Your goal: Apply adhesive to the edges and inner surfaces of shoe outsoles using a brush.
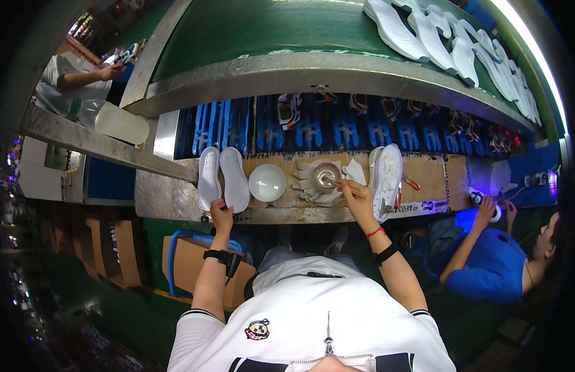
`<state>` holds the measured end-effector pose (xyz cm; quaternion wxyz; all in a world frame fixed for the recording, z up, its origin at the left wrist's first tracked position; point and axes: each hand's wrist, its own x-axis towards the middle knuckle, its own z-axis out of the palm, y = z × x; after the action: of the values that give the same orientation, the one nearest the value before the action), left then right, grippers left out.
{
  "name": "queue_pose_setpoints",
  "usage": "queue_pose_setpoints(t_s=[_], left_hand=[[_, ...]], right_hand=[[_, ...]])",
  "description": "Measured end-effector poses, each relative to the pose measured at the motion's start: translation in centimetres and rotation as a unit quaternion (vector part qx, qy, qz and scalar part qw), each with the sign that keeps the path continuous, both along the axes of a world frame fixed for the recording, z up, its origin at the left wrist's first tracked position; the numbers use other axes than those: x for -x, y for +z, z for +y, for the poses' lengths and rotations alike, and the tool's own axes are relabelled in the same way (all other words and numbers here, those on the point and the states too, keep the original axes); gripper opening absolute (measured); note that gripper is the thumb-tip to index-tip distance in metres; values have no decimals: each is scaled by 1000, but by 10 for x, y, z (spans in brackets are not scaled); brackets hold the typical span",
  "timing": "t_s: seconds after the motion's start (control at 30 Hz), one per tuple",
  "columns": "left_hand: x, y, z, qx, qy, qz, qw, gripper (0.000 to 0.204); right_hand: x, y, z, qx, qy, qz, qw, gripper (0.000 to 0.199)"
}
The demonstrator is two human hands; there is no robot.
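My left hand (222,216) is closed at the near ends of two white shoe soles, its fingers on a rim. These are the left sole (209,177) and the right sole (235,177), lying side by side. In my right hand (360,203) is a slim light-handled brush (332,181); its tip dips into a small round pot (325,168), so the bristles cannot be made out. Under the pot lies a pale work glove (304,178). A white bowl (267,183) sits between the soles and the glove.
More white soles (387,180) lie right of my right hand, beside red-handled scissors (411,182). Behind the cardboard-covered bench (436,180), a blue-slatted conveyor carries shoe parts. Above runs a green belt (269,31) with several soles. A bottle (117,123) leans left; a co-worker (492,260) sits right.
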<state>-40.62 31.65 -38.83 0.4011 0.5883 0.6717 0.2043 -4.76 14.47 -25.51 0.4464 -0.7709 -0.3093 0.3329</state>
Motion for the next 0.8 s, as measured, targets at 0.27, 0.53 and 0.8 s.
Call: queue_pose_setpoints(t_s=[0.27, 0.53, 0.8], left_hand=[[-2, 75, 23, 308, 105, -482, 814, 25], [-63, 180, 1, 220, -52, -425, 876, 51], [-133, 210, -17, 129, -86, -403, 902, 43]], right_hand=[[-1, 14, 0, -8, -43, 40, 998, 24], [-7, 16, -5, -68, -73, 56, 993, 24], [-16, 34, -13, -82, -69, 102, 989, 23]])
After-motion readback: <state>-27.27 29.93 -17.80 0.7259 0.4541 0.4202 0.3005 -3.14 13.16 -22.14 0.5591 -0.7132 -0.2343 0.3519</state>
